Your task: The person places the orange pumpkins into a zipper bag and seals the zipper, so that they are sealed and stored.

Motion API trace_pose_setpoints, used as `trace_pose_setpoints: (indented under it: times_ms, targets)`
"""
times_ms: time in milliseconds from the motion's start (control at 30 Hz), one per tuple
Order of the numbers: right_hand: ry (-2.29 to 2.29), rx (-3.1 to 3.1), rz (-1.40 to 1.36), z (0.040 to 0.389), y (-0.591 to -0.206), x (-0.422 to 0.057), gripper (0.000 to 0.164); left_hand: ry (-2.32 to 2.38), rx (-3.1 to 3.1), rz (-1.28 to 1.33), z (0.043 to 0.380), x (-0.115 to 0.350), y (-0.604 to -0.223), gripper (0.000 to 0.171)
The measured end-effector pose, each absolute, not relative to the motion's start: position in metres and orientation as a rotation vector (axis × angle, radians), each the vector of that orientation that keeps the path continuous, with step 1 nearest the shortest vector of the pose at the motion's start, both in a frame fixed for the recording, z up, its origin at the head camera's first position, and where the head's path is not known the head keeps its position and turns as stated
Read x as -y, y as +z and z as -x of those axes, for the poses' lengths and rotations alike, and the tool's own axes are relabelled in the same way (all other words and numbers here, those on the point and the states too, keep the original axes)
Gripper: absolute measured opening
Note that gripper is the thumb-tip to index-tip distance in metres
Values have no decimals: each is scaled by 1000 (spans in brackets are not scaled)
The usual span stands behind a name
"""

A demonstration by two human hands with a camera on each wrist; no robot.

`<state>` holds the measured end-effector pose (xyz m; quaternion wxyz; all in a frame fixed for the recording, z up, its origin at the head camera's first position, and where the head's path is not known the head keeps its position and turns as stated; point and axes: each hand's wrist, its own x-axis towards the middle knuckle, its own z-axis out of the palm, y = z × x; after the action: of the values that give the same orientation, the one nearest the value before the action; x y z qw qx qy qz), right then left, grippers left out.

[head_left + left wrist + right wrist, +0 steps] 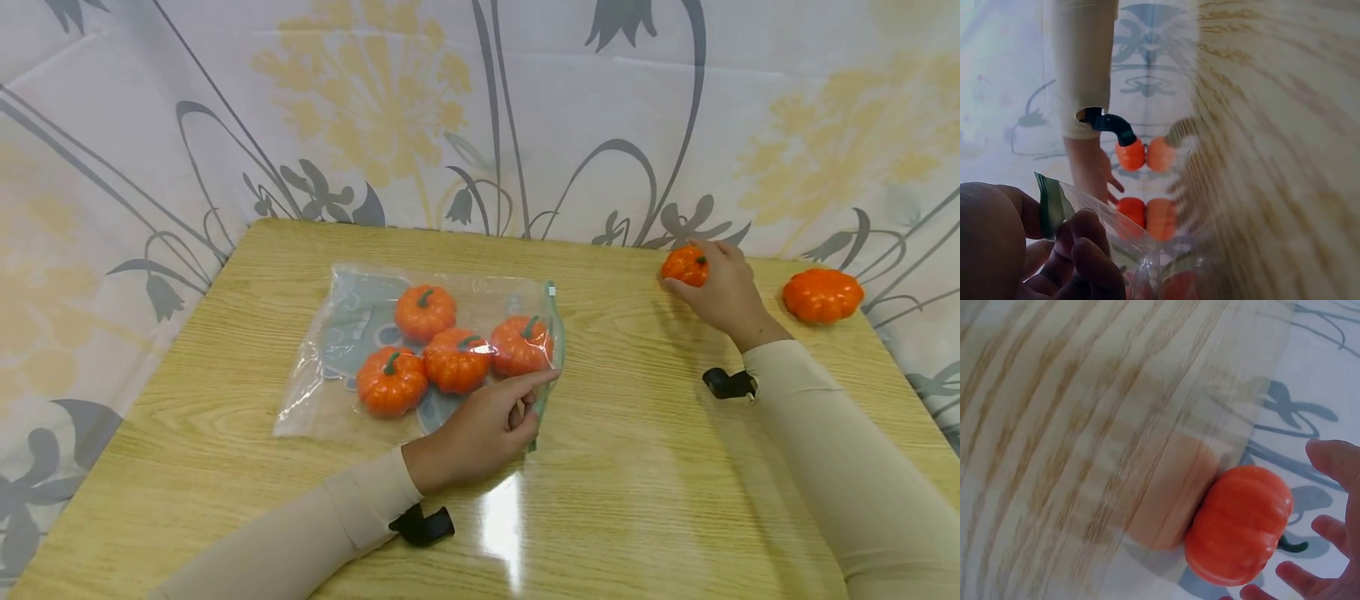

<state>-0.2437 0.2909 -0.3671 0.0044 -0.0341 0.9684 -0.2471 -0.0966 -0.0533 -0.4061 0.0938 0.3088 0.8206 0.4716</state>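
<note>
A clear zip bag (303,408) with a green closure strip lies on the table, holding several small orange pumpkins (392,382) with green stems. My left hand (476,429) pinches the bag at its closure edge (1052,203), index finger extended along it. Toward the back right, my right hand (723,287) reaches over a loose small pumpkin (681,267). In the right wrist view its fingers are spread beside this pumpkin (1238,525), near the stem, with a gap showing between. A flatter orange pumpkin (822,296) sits to the right of that hand.
The wooden table (637,500) ends at the back against a flower-patterned cloth (570,108). A black wrist mount (423,527) hangs below the left sleeve, and another black mount (727,383) sticks out from the right sleeve.
</note>
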Motion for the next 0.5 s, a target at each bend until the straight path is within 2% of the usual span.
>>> trace_pose_setpoints:
  times_ms: [500]
  targets:
    - [-802, -2965, 58, 256, -373, -300, 84, 1390, -2436, -889, 97, 53, -406, 51]
